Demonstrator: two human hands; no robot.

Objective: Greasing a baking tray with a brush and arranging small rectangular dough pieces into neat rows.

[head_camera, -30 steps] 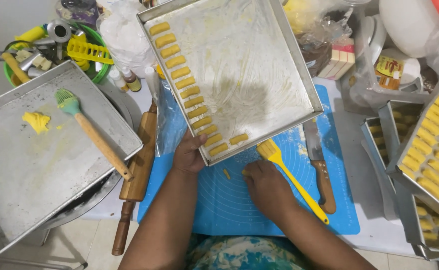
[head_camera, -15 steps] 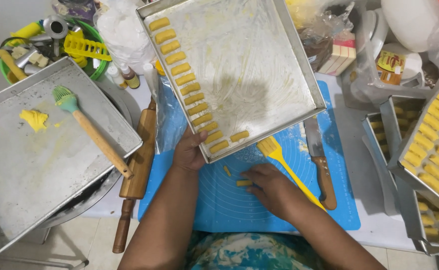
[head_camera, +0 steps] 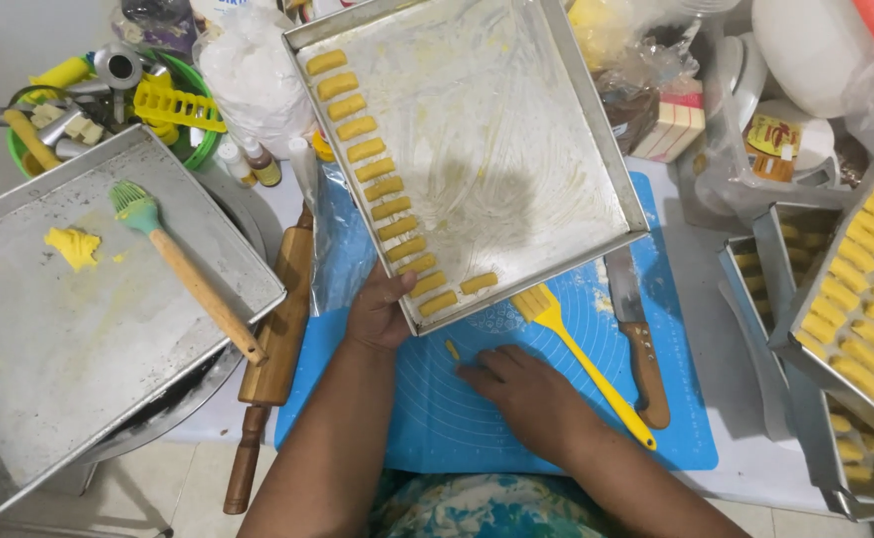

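Two hands were at work in the head view, well apart in what they did. The left hand [head_camera: 377, 311] was clamped on the near rim of a tilted baking tray [head_camera: 556, 149], thumb over the edge, at the centre of the frame. The right hand [head_camera: 521, 389] lay palm down with its fingers spread flat on the blue mat [head_camera: 477, 448] just below; whether anything sat under the palm I could not tell. A small dough piece [head_camera: 452, 350] lay loose on the mat, just beside those fingertips and just below the tray's rim. One row of dough sticks [head_camera: 382, 187] ran down the tray's left side, with a second row barely begun at its lower end. A yellow spatula [head_camera: 576, 349] and a knife [head_camera: 638, 339] lay to the right of the hand, a rolling pin [head_camera: 275, 339] to the left. A second tray [head_camera: 38, 379] with a brush [head_camera: 193, 279] filled the left of the frame, and filled trays [head_camera: 860, 299] the right edge. To my eye the step in hand was shaping a piece on the mat for the tray; setting it down would call for a light pinch and a careful lift into the short row.
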